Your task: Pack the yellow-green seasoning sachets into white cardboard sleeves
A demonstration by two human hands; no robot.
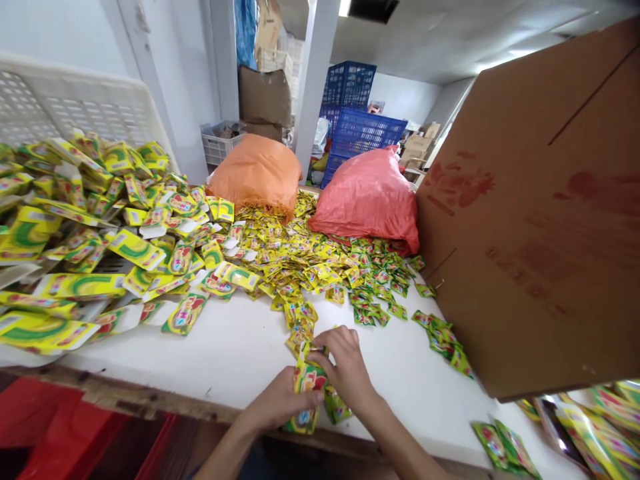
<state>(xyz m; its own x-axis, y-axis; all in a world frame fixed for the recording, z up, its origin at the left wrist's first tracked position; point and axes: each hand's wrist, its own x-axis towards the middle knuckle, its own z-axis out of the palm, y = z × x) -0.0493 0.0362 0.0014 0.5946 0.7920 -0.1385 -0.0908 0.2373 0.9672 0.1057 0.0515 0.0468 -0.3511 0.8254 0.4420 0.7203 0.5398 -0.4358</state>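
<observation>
My left hand (283, 400) is wrapped round a small yellow and green printed carton (310, 380), held upright near the table's front edge. At the carton's top end, the fingers of my right hand (346, 365) are pinched together; what lies between them is mostly hidden. Just beyond my hands is a short trail of yellow sachets (300, 317) on the white table (240, 357). A green sachet (337, 405) lies beneath my right wrist, close to the carton.
Many yellow cartons (135, 250) spill from a white crate (100, 100) at left. Yellow and green sachets are heaped behind, below an orange sack (257, 170) and a red sack (367, 197). A large cardboard box (540, 220) stands at right, with green sachets (443, 340) beside it.
</observation>
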